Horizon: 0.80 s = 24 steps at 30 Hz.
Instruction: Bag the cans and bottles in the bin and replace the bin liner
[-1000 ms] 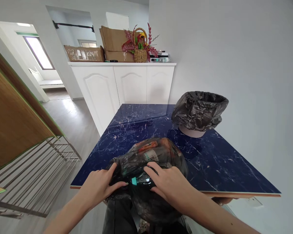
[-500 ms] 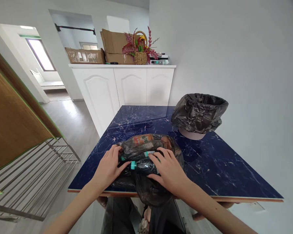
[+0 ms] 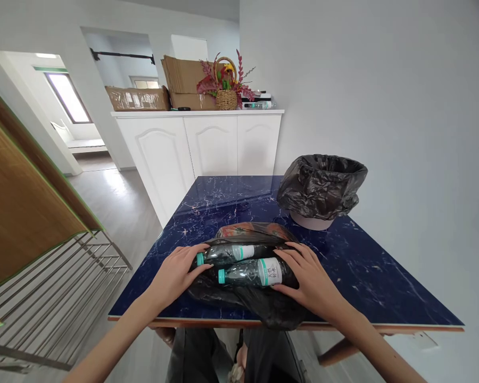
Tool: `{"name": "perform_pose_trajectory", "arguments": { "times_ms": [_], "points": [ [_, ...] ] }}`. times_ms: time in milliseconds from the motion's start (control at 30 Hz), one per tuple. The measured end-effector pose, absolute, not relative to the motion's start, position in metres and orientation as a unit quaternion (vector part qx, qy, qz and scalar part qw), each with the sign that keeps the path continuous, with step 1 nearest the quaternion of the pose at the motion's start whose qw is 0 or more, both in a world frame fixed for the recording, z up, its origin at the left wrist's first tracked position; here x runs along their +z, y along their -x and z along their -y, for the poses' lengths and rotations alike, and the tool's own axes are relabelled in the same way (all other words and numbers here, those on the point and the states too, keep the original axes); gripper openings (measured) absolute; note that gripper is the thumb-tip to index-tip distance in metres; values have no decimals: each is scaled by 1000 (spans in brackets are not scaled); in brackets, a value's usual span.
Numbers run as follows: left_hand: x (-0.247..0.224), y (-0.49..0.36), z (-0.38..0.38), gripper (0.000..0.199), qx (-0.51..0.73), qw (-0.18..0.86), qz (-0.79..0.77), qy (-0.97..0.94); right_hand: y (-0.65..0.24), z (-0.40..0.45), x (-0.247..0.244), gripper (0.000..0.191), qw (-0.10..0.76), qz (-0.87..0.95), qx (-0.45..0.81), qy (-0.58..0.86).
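Note:
A thin black plastic bag lies at the table's front edge, its mouth spread wide. Two clear bottles with teal caps show in the opening: a front bottle and a rear bottle. Orange-red packaging shows dimly through the bag behind them. My left hand is at the bag's left side, thumb and fingers pinched on its rim by the rear bottle's cap. On the right, my right hand grips the bag's edge beside the front bottle's label end.
A bin lined with a black bag stands at the right back of the blue marbled table. Behind is a white cabinet with cardboard boxes and a flower basket. A metal rack stands at the left.
The bag's opening has been pulled wider, and both bottles are now more exposed. My right hand has moved right, off the front bottle, uncovering its label.

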<state>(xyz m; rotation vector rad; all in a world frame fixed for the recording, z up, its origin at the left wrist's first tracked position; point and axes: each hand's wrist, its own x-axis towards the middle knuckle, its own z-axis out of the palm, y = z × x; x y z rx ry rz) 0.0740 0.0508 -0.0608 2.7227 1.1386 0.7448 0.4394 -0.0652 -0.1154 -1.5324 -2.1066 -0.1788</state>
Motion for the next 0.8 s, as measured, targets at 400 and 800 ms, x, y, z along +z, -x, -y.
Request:
{"name": "perform_pose_trajectory", "arguments": {
  "times_ms": [400,800],
  "points": [
    [36,-75,-36,42,593,136,-435,-664,-447,70,-146,65,330,763,-63,552],
    [66,-48,-180,37,769,194,-350,-499,-449,67,-150,63,334,758,-87,554]
  ]
}}
